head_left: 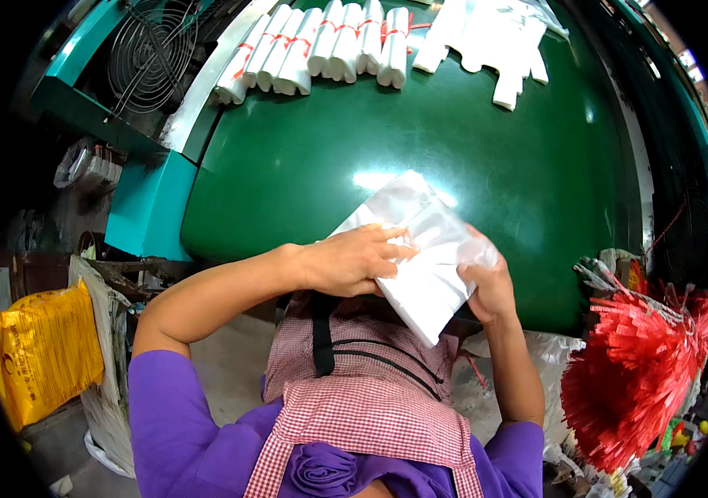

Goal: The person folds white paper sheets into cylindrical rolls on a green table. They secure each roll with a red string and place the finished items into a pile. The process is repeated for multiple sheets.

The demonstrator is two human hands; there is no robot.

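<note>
A stack of thin, whitish see-through plastic bags (pixel 430 274) is held at a slant over the near edge of the green table, one corner pointing down toward my apron. My left hand (pixel 354 259) grips it from the left, with bent fingers lying across its top face. At the right edge, my right hand (pixel 487 286) has the sheets between thumb and fingers, some fingers being hidden behind the plastic. Creases run through the film between both hands.
Several white plastic rolls (pixel 296 62) tied with red bands lie in a row at the far left of the green table (pixel 287 166). Loose white bags (pixel 491 37) lie far right. Red strips (pixel 628 373) hang in a bunch at the right; a yellow sack (pixel 46 353) stands left.
</note>
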